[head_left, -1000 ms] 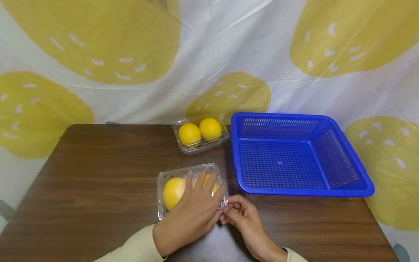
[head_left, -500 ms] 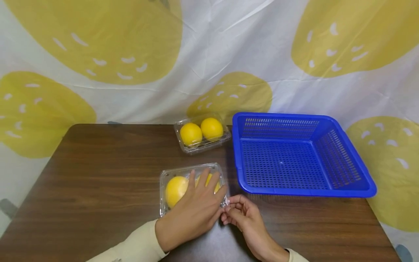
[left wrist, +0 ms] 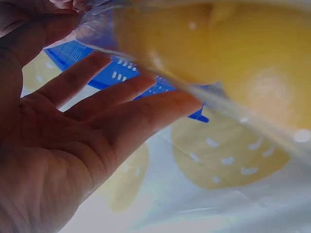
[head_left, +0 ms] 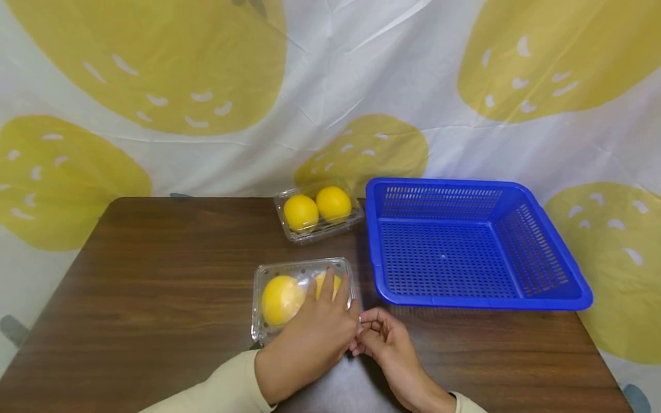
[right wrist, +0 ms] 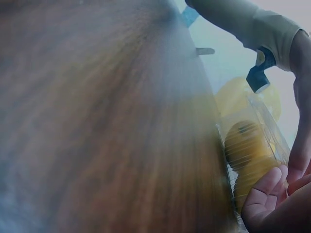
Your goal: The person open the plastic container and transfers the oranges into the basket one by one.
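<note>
A clear plastic clamshell container (head_left: 304, 267) with two round yellow fruits (head_left: 281, 299) lies on the table in front of me, its lid down over them. Spread across its right half, my left hand (head_left: 315, 344) rests on the lid with fingers nearly straight, partly covering the second fruit (head_left: 327, 284). The left wrist view has the thumb (left wrist: 53, 28) by the container's corner. My right hand (head_left: 389, 347) pinches the near right corner with thumb and curled fingers; the left hand hides much of that corner. The right wrist view shows this container (right wrist: 260, 114) from the side.
Behind it stands a second clear clamshell container (head_left: 320, 232) with two yellow fruits, beside a blue plastic basket (head_left: 480, 302) on the right. The dark wooden table (head_left: 170, 275) ends at a fruit-print cloth (head_left: 206, 160) hanging behind.
My left hand has slid a little right and nearer over the lid, now covering the crumpled-looking corner seen earlier. The right hand stays at that corner.
</note>
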The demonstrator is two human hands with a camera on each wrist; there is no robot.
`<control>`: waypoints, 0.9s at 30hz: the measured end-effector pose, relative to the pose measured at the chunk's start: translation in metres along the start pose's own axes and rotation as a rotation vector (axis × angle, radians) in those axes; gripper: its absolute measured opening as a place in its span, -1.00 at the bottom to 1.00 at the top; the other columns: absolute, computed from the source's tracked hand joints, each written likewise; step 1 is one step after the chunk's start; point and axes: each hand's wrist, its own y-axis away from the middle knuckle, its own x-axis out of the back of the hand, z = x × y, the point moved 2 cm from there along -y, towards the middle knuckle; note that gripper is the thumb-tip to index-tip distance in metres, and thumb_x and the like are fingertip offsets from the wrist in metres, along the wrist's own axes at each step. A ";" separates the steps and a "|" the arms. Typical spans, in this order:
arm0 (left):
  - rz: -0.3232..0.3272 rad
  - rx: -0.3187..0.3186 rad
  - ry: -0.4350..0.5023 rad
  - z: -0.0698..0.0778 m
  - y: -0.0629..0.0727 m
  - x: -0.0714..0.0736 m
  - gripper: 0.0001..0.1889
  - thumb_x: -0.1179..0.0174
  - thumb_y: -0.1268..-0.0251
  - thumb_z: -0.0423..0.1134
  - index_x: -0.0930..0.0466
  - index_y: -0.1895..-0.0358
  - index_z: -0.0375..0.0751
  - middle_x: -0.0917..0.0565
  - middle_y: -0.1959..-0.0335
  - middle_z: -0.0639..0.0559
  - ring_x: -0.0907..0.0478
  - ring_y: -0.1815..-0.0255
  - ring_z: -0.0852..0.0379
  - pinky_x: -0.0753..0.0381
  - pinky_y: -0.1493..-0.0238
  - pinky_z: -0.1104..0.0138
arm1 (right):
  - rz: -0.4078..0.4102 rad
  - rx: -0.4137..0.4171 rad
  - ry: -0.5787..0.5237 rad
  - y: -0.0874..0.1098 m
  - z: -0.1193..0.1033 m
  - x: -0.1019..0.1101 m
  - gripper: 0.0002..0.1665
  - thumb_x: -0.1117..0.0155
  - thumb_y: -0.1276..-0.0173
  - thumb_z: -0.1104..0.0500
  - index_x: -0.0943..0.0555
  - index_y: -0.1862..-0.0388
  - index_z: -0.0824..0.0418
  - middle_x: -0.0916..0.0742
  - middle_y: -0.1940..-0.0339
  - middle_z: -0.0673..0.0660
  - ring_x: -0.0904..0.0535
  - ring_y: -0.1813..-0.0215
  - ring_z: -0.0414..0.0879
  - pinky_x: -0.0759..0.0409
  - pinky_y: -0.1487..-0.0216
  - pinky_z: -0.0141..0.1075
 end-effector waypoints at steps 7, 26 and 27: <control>0.075 -0.018 -0.128 0.007 0.002 0.000 -0.78 -0.43 -0.38 -0.16 -0.82 -0.01 -0.10 -0.77 -0.26 -0.23 -0.72 -0.26 -0.24 -0.85 -0.08 -0.03 | 0.044 -0.015 0.047 -0.001 0.000 -0.001 -0.74 -0.21 -0.40 0.50 -0.52 -0.04 0.52 -0.70 0.23 0.13 -0.65 0.26 -0.11 -0.76 0.18 -0.34; 0.092 -0.052 -0.160 0.008 0.003 -0.005 -0.77 -0.34 -0.51 -0.17 -0.83 -0.08 -0.12 -0.79 -0.21 -0.19 -0.76 -0.23 -0.19 -0.85 -0.09 0.06 | 0.083 -0.011 0.059 -0.001 -0.003 -0.003 -0.77 -0.20 -0.35 0.53 -0.51 0.02 0.45 -0.68 0.24 0.11 -0.60 0.30 -0.14 -0.66 0.26 -0.40; 0.093 -0.055 -0.164 0.008 0.004 -0.005 -0.77 -0.33 -0.52 -0.17 -0.83 -0.08 -0.12 -0.79 -0.22 -0.19 -0.76 -0.24 -0.20 -0.85 -0.09 0.07 | 0.083 -0.009 0.059 -0.001 -0.003 -0.003 -0.77 -0.20 -0.36 0.53 -0.51 0.02 0.45 -0.68 0.23 0.11 -0.60 0.30 -0.14 -0.66 0.27 -0.40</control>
